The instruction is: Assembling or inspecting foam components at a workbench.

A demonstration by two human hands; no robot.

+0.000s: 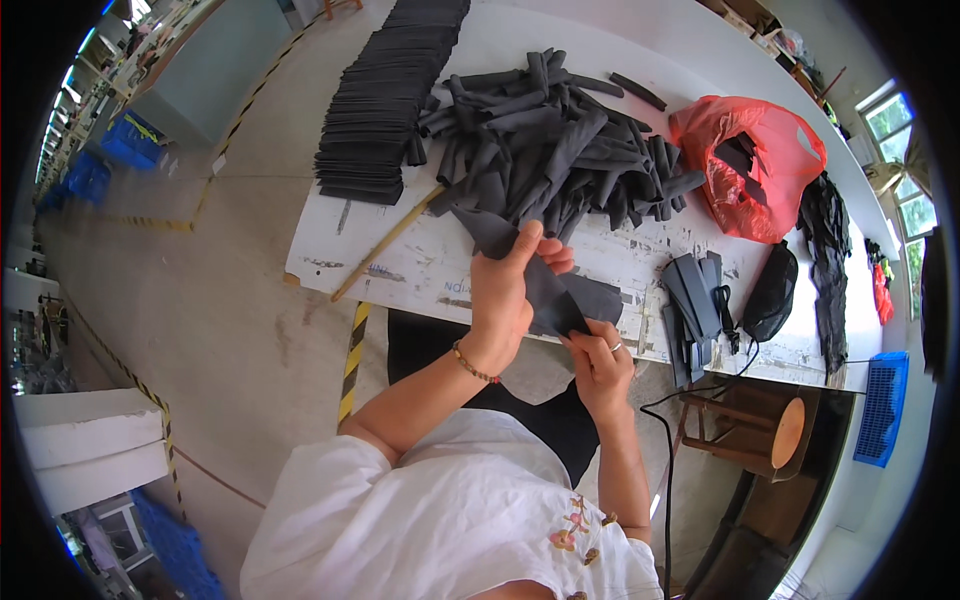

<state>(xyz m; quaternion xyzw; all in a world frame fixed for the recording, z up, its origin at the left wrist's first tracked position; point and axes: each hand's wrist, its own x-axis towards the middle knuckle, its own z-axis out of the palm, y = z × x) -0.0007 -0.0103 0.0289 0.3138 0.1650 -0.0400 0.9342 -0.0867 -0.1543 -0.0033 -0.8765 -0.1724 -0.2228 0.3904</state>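
My left hand is closed round a dark grey fabric strip, thumb on top and fingers curled. The strip hangs slantwise between both hands at the table's front edge. Its lower right end is pinched between the thumb and fingers of my right hand. Just behind the strip, another flat dark grey piece lies on the table. Beyond my hands spreads a loose heap of rolled and folded dark fabric pieces. A neat row of dark folded pieces stands left of that heap.
On the white table lies a wooden stick, left of my hands. To the right are flat grey strips, a red plastic bag, a black pouch and a dark cable. A wooden stool and blue crate stand at the right.
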